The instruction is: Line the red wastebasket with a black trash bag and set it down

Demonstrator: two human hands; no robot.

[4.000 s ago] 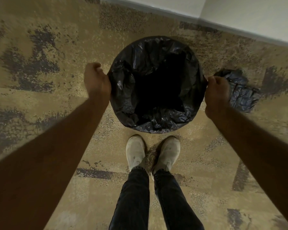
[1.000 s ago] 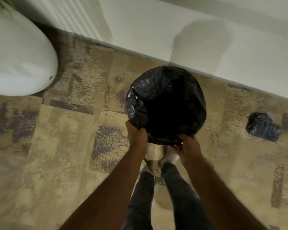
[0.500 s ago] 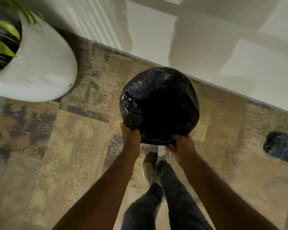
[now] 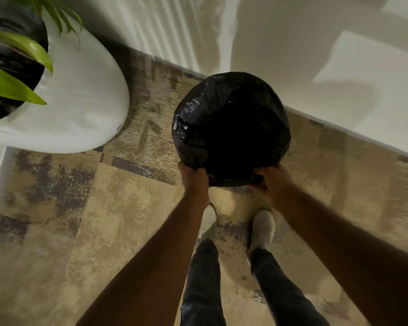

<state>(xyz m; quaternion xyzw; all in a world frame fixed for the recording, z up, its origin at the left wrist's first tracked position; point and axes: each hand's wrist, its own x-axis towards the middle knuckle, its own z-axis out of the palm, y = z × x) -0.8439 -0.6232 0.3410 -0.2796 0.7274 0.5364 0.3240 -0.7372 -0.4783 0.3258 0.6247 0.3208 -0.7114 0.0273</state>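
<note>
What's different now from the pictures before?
Both hands moved from the bin's sides to its near rim: left hand, right hand. The lined wastebasket was carried to the wall, beside a white planter. The crumpled spare bag is out of view. The black bag still covers the rim.

The hands are no longer gripping opposite sides of the bag-covered wastebasket [image 4: 231,128]; the left hand [image 4: 194,178] and right hand [image 4: 272,181] are now clutching its near rim, close together. The basket is sitting nearer the wall [image 4: 339,55] than it was four seconds ago. A white planter [image 4: 80,102] with green leaves [image 4: 7,85] is filling more of the upper left. The crumpled black bag on the carpet at right is gone from view. The shoes [image 4: 262,228] are standing apart.
</note>
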